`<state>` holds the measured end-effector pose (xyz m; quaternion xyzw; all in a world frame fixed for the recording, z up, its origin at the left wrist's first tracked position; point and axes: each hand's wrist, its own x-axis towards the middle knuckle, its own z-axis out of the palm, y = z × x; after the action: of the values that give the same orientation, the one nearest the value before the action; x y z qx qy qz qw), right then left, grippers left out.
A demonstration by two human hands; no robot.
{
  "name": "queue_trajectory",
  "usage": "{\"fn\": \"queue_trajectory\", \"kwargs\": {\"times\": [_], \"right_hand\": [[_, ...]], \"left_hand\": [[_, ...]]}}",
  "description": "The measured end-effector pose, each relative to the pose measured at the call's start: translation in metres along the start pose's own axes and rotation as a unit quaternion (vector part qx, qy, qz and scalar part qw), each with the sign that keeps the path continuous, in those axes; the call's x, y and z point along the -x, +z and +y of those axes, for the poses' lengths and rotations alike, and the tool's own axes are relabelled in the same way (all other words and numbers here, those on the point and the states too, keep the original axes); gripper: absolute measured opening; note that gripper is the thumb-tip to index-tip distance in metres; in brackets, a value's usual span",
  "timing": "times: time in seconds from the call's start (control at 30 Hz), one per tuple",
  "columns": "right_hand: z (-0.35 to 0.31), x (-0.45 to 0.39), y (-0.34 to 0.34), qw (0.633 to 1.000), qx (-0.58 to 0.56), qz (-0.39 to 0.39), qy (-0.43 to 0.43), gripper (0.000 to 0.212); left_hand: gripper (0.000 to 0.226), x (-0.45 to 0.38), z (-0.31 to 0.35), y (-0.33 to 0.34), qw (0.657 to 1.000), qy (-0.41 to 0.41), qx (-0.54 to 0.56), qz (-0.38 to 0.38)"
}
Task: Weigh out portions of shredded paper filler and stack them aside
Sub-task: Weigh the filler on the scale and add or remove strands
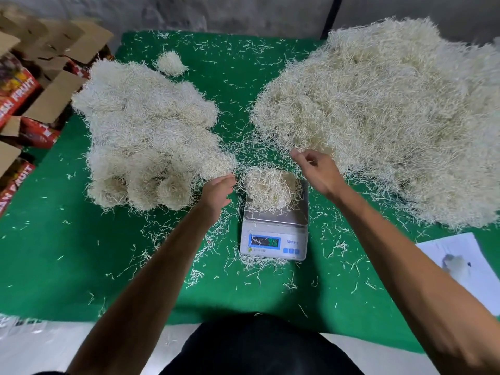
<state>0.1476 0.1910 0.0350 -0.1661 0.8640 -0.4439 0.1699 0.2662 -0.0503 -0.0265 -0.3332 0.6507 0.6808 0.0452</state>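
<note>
Covering the table, a green mat point(81, 253) littered with paper strands meets a grey wall at 12 o'clock. The scale point(274, 234) display is blurred. Its portion point(270, 186) sits between both hands: left hand point(217, 192) loose, empty; right hand point(318, 171) pinching strands. Weighed clumps point(146, 136) at 10, bulk heap point(392, 117) at 2, cartons point(29, 87) cut off at 9.

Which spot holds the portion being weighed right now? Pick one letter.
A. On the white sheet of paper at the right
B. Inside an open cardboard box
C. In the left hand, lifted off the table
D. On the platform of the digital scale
D: a small clump of shredded paper sits on the scale, between the left hand and right hand.
</note>
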Motion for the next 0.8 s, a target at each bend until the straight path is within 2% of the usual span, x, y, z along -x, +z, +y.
{"fn": "queue_trajectory", "kwargs": {"times": [0.13,0.33,0.5,0.63,0.73,0.8], "right_hand": [[-0.002,0.003,0.005,1.000,-0.013,-0.008,0.017,0.068],[-0.002,0.001,0.005,1.000,-0.006,-0.011,0.017,0.064],[0.006,-0.001,0.011,0.999,-0.005,-0.008,0.039,0.070],[0.022,-0.004,0.026,0.996,0.037,0.025,0.081,0.074],[0.030,-0.003,0.049,0.991,-0.008,0.071,0.114,0.075],[0.031,-0.001,0.069,0.992,-0.020,0.064,0.110,0.077]], "left_hand": [[0.043,0.002,-0.003,0.001,1.000,-0.009,0.003,0.007],[0.040,0.002,-0.003,0.003,0.999,0.026,-0.007,0.019],[0.041,-0.003,-0.002,0.006,0.999,0.019,0.011,0.031],[0.058,-0.010,0.001,0.018,0.998,-0.006,0.033,0.060],[0.075,-0.013,0.010,0.037,0.997,-0.016,0.016,0.074],[0.076,-0.011,0.016,0.053,0.998,-0.018,-0.013,0.067]]}}
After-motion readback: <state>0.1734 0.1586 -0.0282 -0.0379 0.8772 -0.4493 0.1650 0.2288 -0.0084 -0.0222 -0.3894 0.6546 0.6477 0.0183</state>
